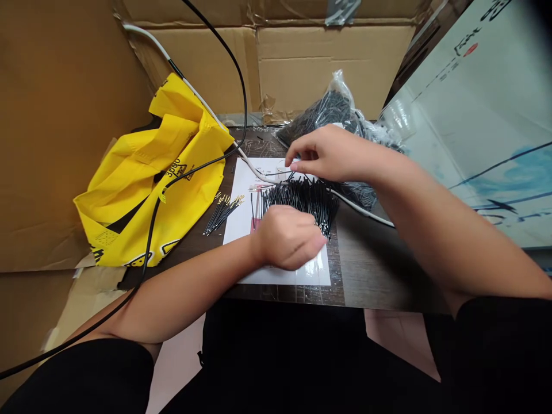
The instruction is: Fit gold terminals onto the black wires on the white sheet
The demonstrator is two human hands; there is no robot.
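Observation:
My left hand (pixel 288 238) lies curled over the near end of a loose pile of short black wires (pixel 302 201). Its fingers touch the pile, and I cannot tell whether they grip any wires. The pile rests on a white printed sheet (pixel 284 276). My right hand (pixel 323 154) hovers above the far side of the sheet, with its fingertips close together beside a white cable (pixel 263 175). Anything held between them is too thin to make out. Left of the sheet lies a small bunch of black wires with gold-coloured metal ends (pixel 223 214).
A clear plastic bag of black wires (pixel 328 112) lies behind my right hand on the dark wooden table (pixel 371 259). A crumpled yellow bag (pixel 150 178) lies at the left, crossed by a black cable (pixel 244 75). Cardboard (pixel 302 63) stands behind and left; a printed board (pixel 483 75) stands right.

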